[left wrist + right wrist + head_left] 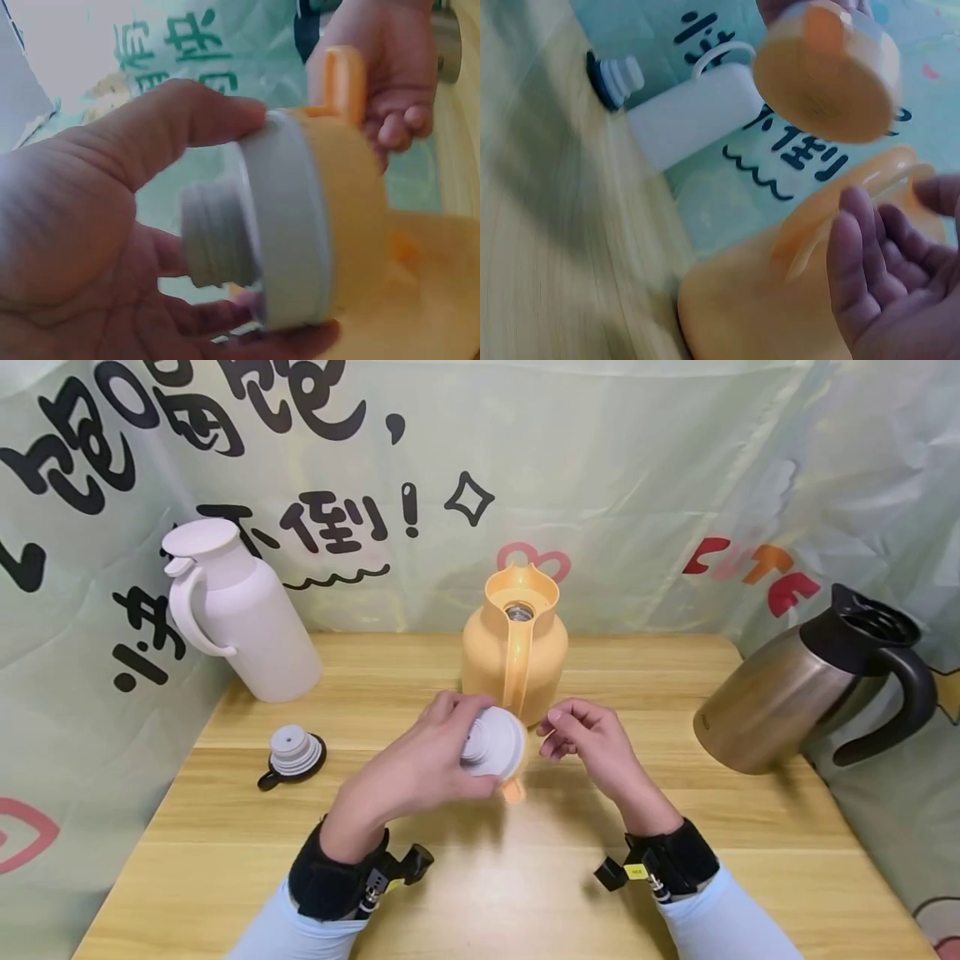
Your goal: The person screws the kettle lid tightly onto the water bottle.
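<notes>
My left hand (427,752) grips a jug lid (501,745) by its rim above the table. The lid has an orange top with a small tab and a pale grey underside with a ridged plug, which faces left in the left wrist view. My right hand (592,739) is just right of the lid, fingers loosely bent and holding nothing. Behind both hands stands an orange vacuum jug (480,652), its mouth uncovered and its handle towards me. In the right wrist view the lid's orange top (817,82) hangs above the jug (757,300).
A white jug (262,627) with its lid on stands at the back left. In front of it lies a black lid (296,752) with its grey plug upward. At the right is a steel jug (780,693) with a black handle and open top. Printed cloth (637,468) surrounds the wooden table (517,893).
</notes>
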### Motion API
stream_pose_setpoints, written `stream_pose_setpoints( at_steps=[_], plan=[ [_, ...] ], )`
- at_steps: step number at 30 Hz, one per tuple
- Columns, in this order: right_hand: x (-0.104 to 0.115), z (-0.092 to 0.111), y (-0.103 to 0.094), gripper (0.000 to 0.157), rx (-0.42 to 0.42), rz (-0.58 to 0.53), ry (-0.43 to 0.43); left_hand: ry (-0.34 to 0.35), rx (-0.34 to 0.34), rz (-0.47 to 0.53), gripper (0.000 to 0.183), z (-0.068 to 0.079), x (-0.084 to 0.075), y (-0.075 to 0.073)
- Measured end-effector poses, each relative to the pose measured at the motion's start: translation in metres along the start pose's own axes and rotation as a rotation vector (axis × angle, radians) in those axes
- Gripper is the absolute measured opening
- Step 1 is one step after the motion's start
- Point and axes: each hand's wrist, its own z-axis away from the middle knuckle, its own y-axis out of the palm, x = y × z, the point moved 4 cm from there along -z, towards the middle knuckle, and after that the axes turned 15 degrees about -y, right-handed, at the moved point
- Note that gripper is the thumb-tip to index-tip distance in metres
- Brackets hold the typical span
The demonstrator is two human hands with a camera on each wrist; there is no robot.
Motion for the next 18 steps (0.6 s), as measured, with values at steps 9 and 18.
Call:
stream_pose_setpoints(
  at_steps=[9,18],
  plan=[
    [0.019,0.008,0.016,0.038,0.363,-0.484,-0.132,0.183,-0.066,0.059,0.083,0.002,-0.025,0.009],
    [0.020,0.012,0.013,0.043,0.390,-0.640,-0.082,0.365,-0.172,0.057,0.085,-0.002,-0.036,0.018]
  ],
)
